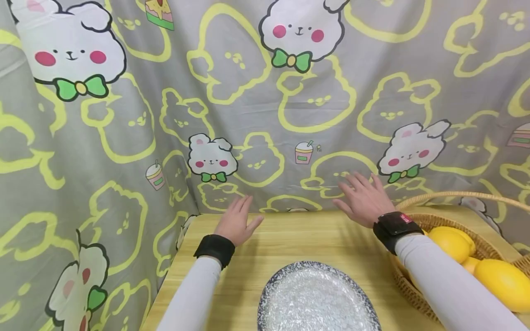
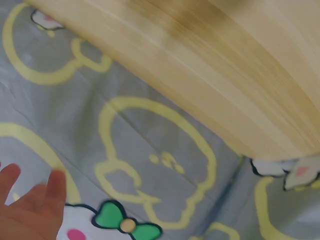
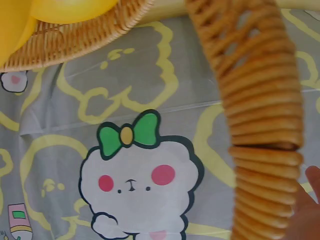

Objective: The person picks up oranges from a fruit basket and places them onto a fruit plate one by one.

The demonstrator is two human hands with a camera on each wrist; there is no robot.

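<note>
My left hand [image 1: 235,221] hovers over the far left part of the wooden table, fingers straight and holding nothing. Its fingertips [image 2: 56,187] show at the lower left of the left wrist view. My right hand [image 1: 366,200] is raised with fingers spread, near the table's back edge and just left of a wicker basket [image 1: 407,289]. Yellow lemons [image 1: 503,282] lie in that basket, partly covered by my right forearm. A round plate [image 1: 319,299] with a dark speckled rim stands between my forearms, cut off by the bottom of the head view.
The basket's arched handle [image 3: 265,125] rises close to my right hand and hides part of it in the right wrist view. A grey curtain [image 1: 248,115] printed with rabbits hangs behind and to the left of the table [image 1: 244,285].
</note>
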